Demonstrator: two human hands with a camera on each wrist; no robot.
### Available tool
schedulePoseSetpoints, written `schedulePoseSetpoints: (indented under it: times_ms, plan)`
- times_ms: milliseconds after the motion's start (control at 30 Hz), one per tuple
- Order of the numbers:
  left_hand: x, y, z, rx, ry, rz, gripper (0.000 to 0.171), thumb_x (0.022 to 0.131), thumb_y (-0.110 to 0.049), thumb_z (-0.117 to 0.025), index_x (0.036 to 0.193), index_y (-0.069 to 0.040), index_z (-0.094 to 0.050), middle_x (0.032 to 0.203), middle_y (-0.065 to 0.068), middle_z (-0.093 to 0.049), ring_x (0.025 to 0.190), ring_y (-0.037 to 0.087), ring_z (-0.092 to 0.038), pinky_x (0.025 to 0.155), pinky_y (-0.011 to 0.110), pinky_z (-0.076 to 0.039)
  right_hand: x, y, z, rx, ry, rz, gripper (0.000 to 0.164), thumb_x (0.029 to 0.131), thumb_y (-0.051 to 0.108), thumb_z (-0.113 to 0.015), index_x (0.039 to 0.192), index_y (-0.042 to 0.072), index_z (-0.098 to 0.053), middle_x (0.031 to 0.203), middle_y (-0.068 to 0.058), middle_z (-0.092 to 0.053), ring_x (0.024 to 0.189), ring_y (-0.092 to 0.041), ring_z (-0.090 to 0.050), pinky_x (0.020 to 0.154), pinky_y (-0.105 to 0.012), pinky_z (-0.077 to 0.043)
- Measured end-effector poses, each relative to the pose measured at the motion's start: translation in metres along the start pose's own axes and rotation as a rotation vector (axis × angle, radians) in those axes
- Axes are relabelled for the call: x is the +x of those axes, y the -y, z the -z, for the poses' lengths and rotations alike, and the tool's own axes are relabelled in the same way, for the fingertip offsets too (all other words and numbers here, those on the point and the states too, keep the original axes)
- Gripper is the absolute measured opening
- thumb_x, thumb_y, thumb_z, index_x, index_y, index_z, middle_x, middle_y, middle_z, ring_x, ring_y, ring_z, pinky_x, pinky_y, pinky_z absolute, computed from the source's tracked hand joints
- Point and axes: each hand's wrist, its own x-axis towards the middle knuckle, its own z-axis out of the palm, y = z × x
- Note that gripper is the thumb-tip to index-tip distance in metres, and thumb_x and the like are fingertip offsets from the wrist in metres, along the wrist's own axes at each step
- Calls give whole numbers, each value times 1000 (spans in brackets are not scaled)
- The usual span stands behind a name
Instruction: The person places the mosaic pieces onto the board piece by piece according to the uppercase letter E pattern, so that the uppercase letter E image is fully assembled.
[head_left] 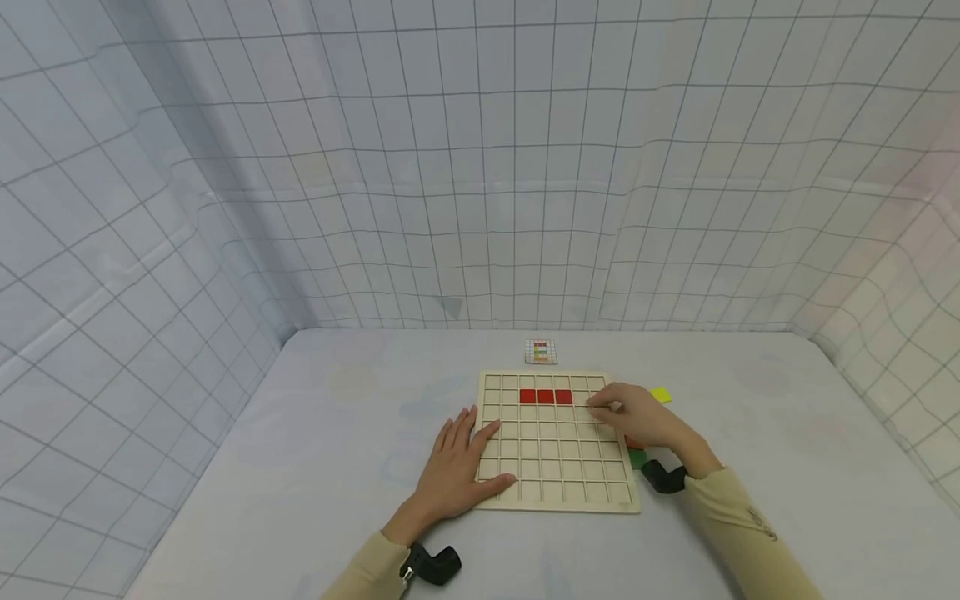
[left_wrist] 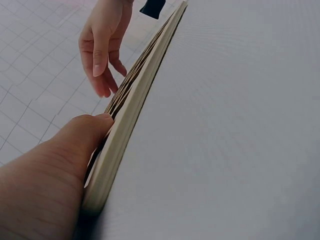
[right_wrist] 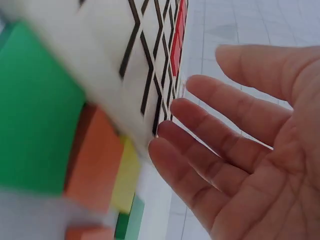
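A pale wooden grid board [head_left: 558, 505] lies flat on the table, with three red square tiles [head_left: 545, 397] side by side in its second row from the back. My left hand [head_left: 453, 471] rests on the board's left edge, fingers spread and thumb across the front left cells. Over the board's back right part hovers my right hand [head_left: 641, 414], fingertips close above the cells just right of the red tiles. In the right wrist view its fingers [right_wrist: 215, 135] are loosely extended, and nothing shows between them and the thumb.
Right of the board lie a yellow piece [head_left: 661, 394], an orange piece [head_left: 634, 443] and a green piece [head_left: 638, 458], partly behind my right hand and wrist. A small card with a coloured grid pattern [head_left: 541, 352] lies behind the board. Grid-patterned curtains [head_left: 525, 208] enclose the white table.
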Motion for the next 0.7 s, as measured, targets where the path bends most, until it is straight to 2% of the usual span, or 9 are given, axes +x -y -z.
schedulePoseSetpoints:
  times_ms: [133, 367, 500, 700]
  plan:
    - [0, 0, 0, -6, -5, -1, 80, 86, -67, -50, 145, -14, -40, 150, 23, -24, 140, 35, -16, 111, 50, -12, -9, -7, 5, 3, -81, -93, 23, 94, 21, -61, 110, 5, -68, 110, -7, -63, 99, -27, -61, 83, -42, -51]
    - [0, -1, 2, -3, 27, 23, 80, 86, -67, -49, 146, -15, -38, 152, 21, -22, 141, 33, -13, 112, 48, -9, -22, -23, 16, -115, -207, -124, 21, 92, 9, -59, 109, 0, -68, 119, -20, -59, 114, -42, -50, 92, -57, -40]
    - [0, -1, 2, -3, 13, 15, 80, 86, -67, -49, 145, -15, -39, 151, 22, -23, 141, 34, -15, 111, 49, -11, -25, -30, 24, -158, -223, -171, 26, 91, 8, -59, 112, -4, -65, 122, -25, -56, 117, -47, -44, 95, -60, -34]
    - [1, 0, 1, -13, 25, 21, 81, 86, -67, -49, 146, -15, -38, 152, 21, -22, 141, 33, -13, 112, 48, -9, -30, -38, 28, -232, -196, -200, 32, 88, 8, -64, 116, -7, -62, 121, -30, -55, 114, -49, -44, 93, -61, -36]
